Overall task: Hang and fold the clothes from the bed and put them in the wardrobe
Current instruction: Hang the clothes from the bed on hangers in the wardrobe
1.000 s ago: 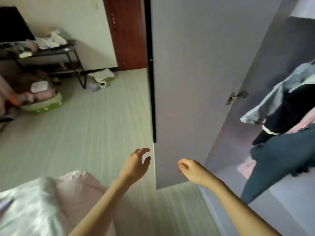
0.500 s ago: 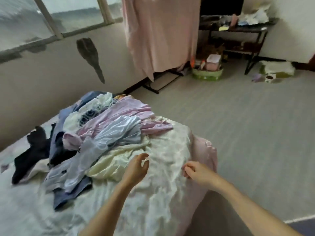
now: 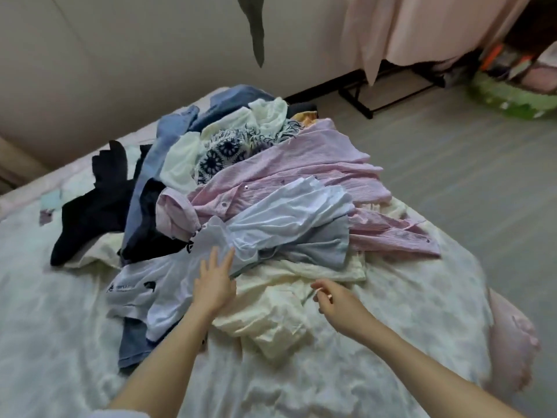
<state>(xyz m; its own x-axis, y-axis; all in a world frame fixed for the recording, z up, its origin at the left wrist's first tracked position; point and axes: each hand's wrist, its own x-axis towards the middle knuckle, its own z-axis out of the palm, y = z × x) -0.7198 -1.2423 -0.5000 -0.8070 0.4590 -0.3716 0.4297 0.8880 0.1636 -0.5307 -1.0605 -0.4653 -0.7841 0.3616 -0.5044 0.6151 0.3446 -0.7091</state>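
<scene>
The left hand [image 3: 214,285] lies flat with its fingers straight and spread, reaching onto the near edge of the clothes pile, where a pale white-blue shirt [image 3: 280,218] meets a white printed garment [image 3: 150,285]. The right hand [image 3: 334,300] hovers just to the right, over a cream garment [image 3: 271,315]; its fingers are loosely curled, and whether they pinch the fabric cannot be told. The two hands sit near each other at the front of the pile, with the cream garment between and below them.

The pile spreads away from the hands across the bed [image 3: 391,342]. Just beyond the left hand the white-blue shirt lies over a pink striped shirt [image 3: 286,170], which stretches toward the right side of the bed. Behind that is a navy-and-white patterned piece [image 3: 223,152] with white cloth around it, and blue garments [image 3: 168,152] run along the left and back of the heap. A black garment [image 3: 93,203] lies at the far left, apart from the hands. A blue denim piece [image 3: 132,342] shows beside the left forearm.

Beyond the bed are the floor [image 3: 467,152], a pink curtain [image 3: 422,25], and a green basket [image 3: 512,98] at the far right.
</scene>
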